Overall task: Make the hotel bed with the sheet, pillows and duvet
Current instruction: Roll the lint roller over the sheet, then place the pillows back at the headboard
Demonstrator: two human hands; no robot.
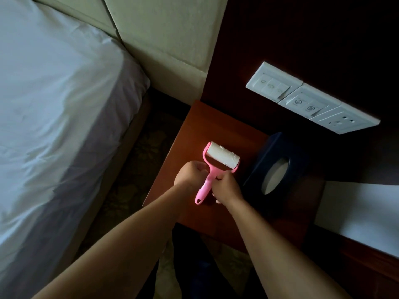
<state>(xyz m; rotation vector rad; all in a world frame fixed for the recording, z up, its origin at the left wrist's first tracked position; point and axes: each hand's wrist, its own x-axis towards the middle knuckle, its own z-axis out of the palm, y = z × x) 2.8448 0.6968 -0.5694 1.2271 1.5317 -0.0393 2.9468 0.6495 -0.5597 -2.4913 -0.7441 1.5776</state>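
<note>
- Right hand [226, 187] pinches the pink handle of the roller [217, 157] just below its neck, fingers curled
- Left hand [192, 172] is curled in a loose fist against the handle's other side; whether it grips cannot be told
- Roller lies on the nightstand [207, 124], white roll pointing towards the wall; handle end towards the person
- Tissue box [289, 147], dark, with an oval opening, sits just right of the roller on the same top
- Switch panel [302, 98], white, is on the dark wall above the box
- Sheet [54, 100] covers the mattress at left, wrinkled, hanging down its near side; cream headboard [168, 39] behind; carpet [133, 160] between bed and nightstand
</note>
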